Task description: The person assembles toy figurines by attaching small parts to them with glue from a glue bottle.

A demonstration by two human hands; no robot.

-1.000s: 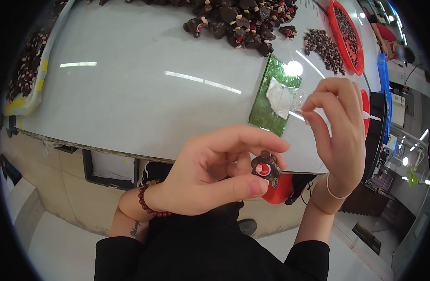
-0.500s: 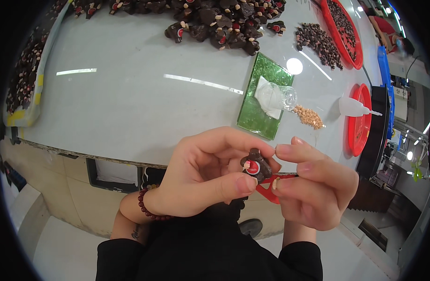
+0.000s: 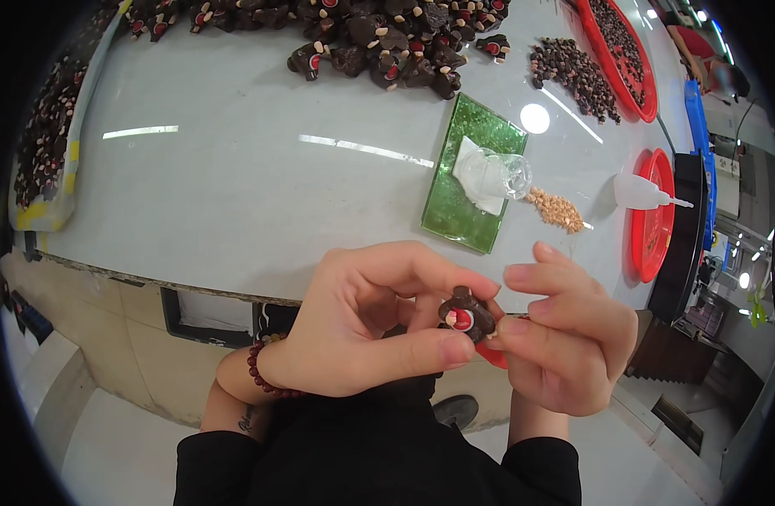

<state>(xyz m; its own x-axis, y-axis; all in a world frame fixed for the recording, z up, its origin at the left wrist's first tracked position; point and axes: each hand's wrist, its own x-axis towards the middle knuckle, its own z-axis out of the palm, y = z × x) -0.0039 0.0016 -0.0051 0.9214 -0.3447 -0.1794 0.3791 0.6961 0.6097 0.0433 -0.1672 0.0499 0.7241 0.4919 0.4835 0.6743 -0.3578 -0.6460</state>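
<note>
My left hand (image 3: 354,329) is closed on a small dark brown figurine (image 3: 482,319), pinched between thumb and fingers just past the table's near edge. The figurine has a red and white disc on its front and a pale bit on its left side. My right hand (image 3: 569,337) meets it from the right. Its thumb and a finger are closed on a tiny pale piece (image 3: 491,336) against the figurine's right side. The other fingers of that hand are raised and curled. Ahead lies a heap of similar pale pieces (image 3: 556,211).
A green slab (image 3: 442,215) carries a white tissue (image 3: 470,175) and a clear cup (image 3: 514,176). Many dark figurines (image 3: 404,51) are piled at the back. Brown pieces (image 3: 573,80) lie near a red tray (image 3: 646,101). A white nozzle bottle (image 3: 639,192) touches another red tray (image 3: 662,244).
My right hand's thumb and finger have come in against the figurine, bringing the pale piece to its side. The left hand has shifted slightly, still holding the figurine.
</note>
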